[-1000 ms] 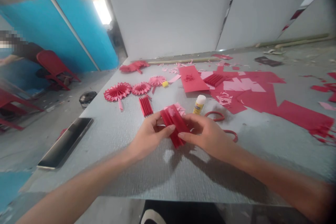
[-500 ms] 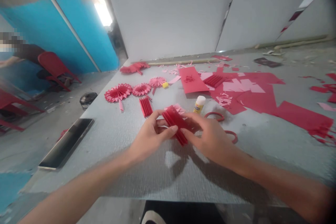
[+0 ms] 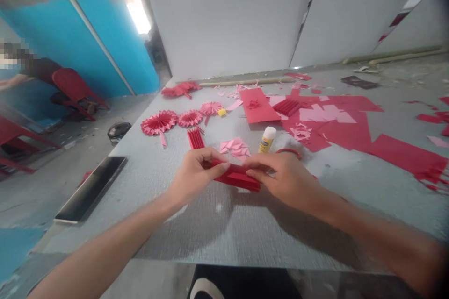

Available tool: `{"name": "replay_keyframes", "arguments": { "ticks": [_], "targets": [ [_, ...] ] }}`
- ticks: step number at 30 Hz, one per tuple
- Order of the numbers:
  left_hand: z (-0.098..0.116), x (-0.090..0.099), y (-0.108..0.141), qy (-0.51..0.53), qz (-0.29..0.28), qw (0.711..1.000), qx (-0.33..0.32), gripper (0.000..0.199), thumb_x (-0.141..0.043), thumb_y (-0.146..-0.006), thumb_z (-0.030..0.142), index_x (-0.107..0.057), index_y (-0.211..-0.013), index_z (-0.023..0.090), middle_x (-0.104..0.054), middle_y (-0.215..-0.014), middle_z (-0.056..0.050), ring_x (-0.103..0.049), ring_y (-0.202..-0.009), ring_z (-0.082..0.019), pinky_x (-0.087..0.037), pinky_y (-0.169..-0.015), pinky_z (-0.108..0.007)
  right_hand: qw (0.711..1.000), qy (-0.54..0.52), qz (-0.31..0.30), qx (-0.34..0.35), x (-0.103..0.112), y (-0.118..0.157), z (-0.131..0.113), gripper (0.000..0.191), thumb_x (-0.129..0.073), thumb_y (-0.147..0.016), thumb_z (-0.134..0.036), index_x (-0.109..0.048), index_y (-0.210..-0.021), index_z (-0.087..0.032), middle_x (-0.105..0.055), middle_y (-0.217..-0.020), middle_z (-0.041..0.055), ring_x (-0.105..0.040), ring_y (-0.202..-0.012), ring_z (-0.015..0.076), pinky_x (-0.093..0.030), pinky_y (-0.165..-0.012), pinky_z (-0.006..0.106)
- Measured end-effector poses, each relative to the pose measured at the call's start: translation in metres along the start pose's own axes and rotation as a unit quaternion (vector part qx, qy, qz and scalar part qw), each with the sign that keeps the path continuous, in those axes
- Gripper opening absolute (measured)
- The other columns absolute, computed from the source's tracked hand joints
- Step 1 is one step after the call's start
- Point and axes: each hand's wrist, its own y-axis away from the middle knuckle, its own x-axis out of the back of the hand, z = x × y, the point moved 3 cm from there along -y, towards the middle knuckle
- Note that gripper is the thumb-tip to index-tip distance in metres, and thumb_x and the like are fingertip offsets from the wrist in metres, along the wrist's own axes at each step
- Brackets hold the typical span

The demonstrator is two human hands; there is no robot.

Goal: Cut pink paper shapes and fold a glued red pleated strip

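Note:
A pleated red paper strip (image 3: 236, 178) lies crosswise between my hands, low over the grey table (image 3: 196, 224). My left hand (image 3: 198, 170) pinches its left end between thumb and fingers. Its right end is gripped by my right hand (image 3: 280, 173), thumb and fingers closed. Just behind the strip is a pile of small pink paper pieces (image 3: 235, 147). A glue stick (image 3: 267, 140) with a white cap stands upright behind my right hand. Red-handled scissors (image 3: 289, 152) are partly hidden by that hand. Another folded red paper (image 3: 195, 139) sits behind my left hand.
Red and pink paper fans (image 3: 159, 123) rest at the back left, near a yellow cap (image 3: 221, 112). A phone (image 3: 91, 190) lies by the left edge. Red sheets (image 3: 345, 126) and scraps spread over the right. Beyond the table, a person (image 3: 38, 71) sits near red chairs (image 3: 75, 89).
The pleated paper has turned from a steep slant to nearly level, lying lengthwise between my hands. The pink pieces behind it show more fully, while the scissors are more covered by my right hand.

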Motion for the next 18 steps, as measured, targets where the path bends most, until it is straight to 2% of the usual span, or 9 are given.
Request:
{"name": "replay_keyframes", "arguments": {
  "ticks": [2, 5, 8, 12, 15, 18],
  "targets": [
    [-0.001, 0.001, -0.001, -0.013, 0.007, 1.000, -0.009, 0.014, -0.073, -0.085, 0.029, -0.072, -0.081, 0.016, -0.071, -0.072, -0.003, -0.061, -0.064, -0.013, -0.043, -0.058, -0.024, 1.000, 0.008, 0.022, 0.003, 0.002, 0.000, 0.002, 0.019, -0.062, -0.093, -0.017, -0.076, -0.104, -0.024, -0.080, -0.093, 0.0029, -0.074, -0.079, 0.0211, -0.056, -0.070, 0.032],
    [0.000, 0.005, -0.002, -0.037, 0.049, 0.997, -0.041, 0.015, -0.074, -0.085, 0.031, -0.073, -0.081, 0.017, -0.070, -0.071, -0.003, -0.061, -0.064, -0.014, -0.044, -0.058, -0.024, 0.998, 0.033, 0.053, 0.025, 0.005, 0.002, 0.001, 0.025, -0.068, -0.089, -0.020, -0.075, -0.112, -0.025, -0.081, -0.101, 0.0047, -0.076, -0.087, 0.0247, -0.058, -0.079, 0.037],
    [0.004, 0.008, 0.000, -0.048, 0.078, 0.992, -0.088, 0.014, -0.075, -0.085, 0.032, -0.075, -0.087, 0.018, -0.075, -0.082, -0.004, -0.067, -0.074, -0.016, -0.052, -0.068, -0.027, 0.993, 0.060, 0.090, 0.048, 0.008, 0.003, -0.001, 0.030, -0.070, -0.088, -0.019, -0.072, -0.117, -0.026, -0.080, -0.106, 0.0051, -0.076, -0.090, 0.0255, -0.059, -0.084, 0.039],
    [0.008, 0.009, 0.003, -0.074, 0.077, 0.984, -0.146, 0.016, -0.077, -0.084, 0.028, -0.075, -0.097, 0.019, -0.078, -0.096, -0.006, -0.071, -0.088, -0.019, -0.056, -0.082, -0.030, 0.984, 0.083, 0.148, 0.062, 0.014, 0.004, -0.003, 0.030, -0.068, -0.089, -0.019, -0.068, -0.118, -0.026, -0.079, -0.106, 0.0060, -0.076, -0.090, 0.0248, -0.060, -0.081, 0.037],
    [0.009, 0.008, 0.004, -0.090, 0.067, 0.980, -0.166, 0.018, -0.076, -0.085, 0.027, -0.074, -0.100, 0.019, -0.077, -0.098, -0.007, -0.071, -0.088, -0.019, -0.056, -0.083, -0.030, 0.981, 0.091, 0.163, 0.052, 0.016, 0.005, -0.002, 0.028, -0.068, -0.089, -0.020, -0.065, -0.116, -0.026, -0.078, -0.102, 0.0057, -0.075, -0.087, 0.0239, -0.060, -0.078, 0.037],
    [0.009, 0.009, 0.005, -0.098, 0.064, 0.978, -0.175, 0.018, -0.075, -0.086, 0.028, -0.073, -0.102, 0.019, -0.076, -0.098, -0.007, -0.071, -0.088, -0.019, -0.056, -0.082, -0.031, 0.981, 0.092, 0.168, 0.043, 0.016, 0.006, -0.002, 0.021, -0.069, -0.088, -0.021, -0.063, -0.107, -0.026, -0.077, -0.096, 0.0040, -0.074, -0.081, 0.0217, -0.060, -0.074, 0.035]
  ]
}}
